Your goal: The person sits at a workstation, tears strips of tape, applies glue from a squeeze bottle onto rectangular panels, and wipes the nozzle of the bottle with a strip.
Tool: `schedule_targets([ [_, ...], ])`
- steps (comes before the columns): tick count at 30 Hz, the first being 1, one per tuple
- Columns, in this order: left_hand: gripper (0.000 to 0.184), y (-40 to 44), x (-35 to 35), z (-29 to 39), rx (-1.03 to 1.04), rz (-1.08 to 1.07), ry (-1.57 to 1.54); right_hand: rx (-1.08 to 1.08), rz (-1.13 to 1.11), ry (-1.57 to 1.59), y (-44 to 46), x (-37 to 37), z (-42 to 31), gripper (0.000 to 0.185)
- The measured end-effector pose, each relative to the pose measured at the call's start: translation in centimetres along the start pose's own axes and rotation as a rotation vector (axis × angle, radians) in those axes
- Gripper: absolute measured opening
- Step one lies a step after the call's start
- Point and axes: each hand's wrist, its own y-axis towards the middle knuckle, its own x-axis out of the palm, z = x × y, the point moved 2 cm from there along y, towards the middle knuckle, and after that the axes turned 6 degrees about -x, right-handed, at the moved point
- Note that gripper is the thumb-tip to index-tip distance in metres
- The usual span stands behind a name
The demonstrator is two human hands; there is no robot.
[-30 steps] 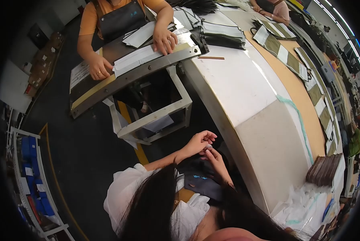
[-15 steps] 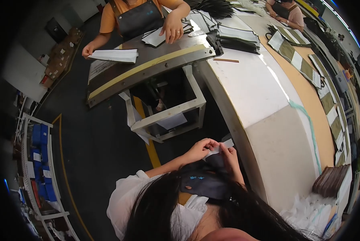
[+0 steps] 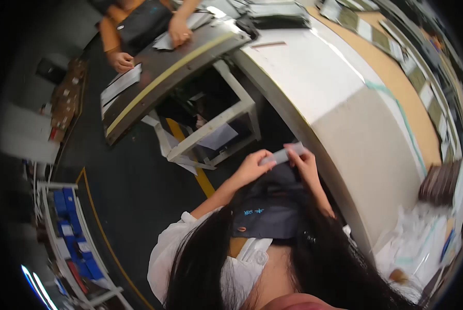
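Note:
A small pale, flat strip (image 3: 280,156) stretches between my two hands, just above the lap of my dark apron (image 3: 272,212). Its left end is pinched in the fingers of my left hand (image 3: 254,166). My right hand (image 3: 304,161) grips the other end, with a bit of the strip showing above the fingers. What the strip is made of cannot be made out. Both hands are beside the near edge of the long white-topped table (image 3: 327,121), apart from its surface.
Across from me a co-worker (image 3: 143,26) handles white and dark pieces (image 3: 122,85) on a dark worktable (image 3: 159,64) with a white frame (image 3: 210,132). A brown stack (image 3: 440,183) and clear plastic (image 3: 412,237) lie at right. Blue bins (image 3: 79,237) fill a left rack.
My view has turned and shifted. The strip is now held out between my hands, showing more of its length. The co-worker's hand and white piece have moved on the worktable.

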Motion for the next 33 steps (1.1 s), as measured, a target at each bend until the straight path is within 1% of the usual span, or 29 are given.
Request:
schedule_targets([
  [1, 0.015, -0.1, 0.6, 0.9, -0.018, -0.038, -0.022, -0.071, 0.008, 0.093, 0.0, -0.6, -1.5, 0.027],
  [3, 0.015, 0.4, 0.7, 1.4, -0.025, -0.040, -0.035, -0.063, 0.061, 0.077, 0.0, -1.1, -3.0, 0.026],
  [5, 0.014, 0.5, 0.8, 1.9, -0.042, -0.080, -0.020, -0.025, 0.068, 0.181, -0.3, -1.7, -4.6, 0.029],
  [7, 0.016, 0.6, 1.1, 2.7, -0.068, -0.075, 0.017, -0.021, 0.104, 0.202, -0.5, -2.0, -5.8, 0.030],
  [13, 0.017, 0.4, 1.9, 3.7, -0.058, -0.096, -0.003, 0.031, 0.127, 0.281, -0.7, -3.4, -5.6, 0.026],
  [16, 0.017, 0.4, 2.2, 3.7, -0.046, -0.104, -0.027, -0.001, 0.138, 0.291, -0.4, -3.8, -5.0, 0.023],
  [19, 0.016, 0.4, 1.8, 3.5, -0.090, -0.105, -0.041, -0.065, 0.166, 0.230, -0.3, -4.4, -5.1, 0.021],
  [23, 0.016, 0.7, 0.0, 3.0, -0.065, -0.030, 0.015, -0.191, 0.303, 0.164, -0.2, -5.7, -6.4, 0.022],
  [25, 0.017, 0.7, -1.1, 3.4, -0.099, 0.015, 0.085, -0.191, 0.358, 0.115, -0.3, -6.7, -7.0, 0.025],
  [30, 0.016, 1.6, -1.4, 4.4, -0.047, 0.061, -0.101, -0.243, 0.453, 0.120, -0.7, -7.9, -7.1, 0.029],
  [33, 0.016, 1.8, -1.0, 5.5, 0.029, 0.122, -0.189, -0.267, 0.463, 0.111, -1.0, -8.2, -6.6, 0.031],
])
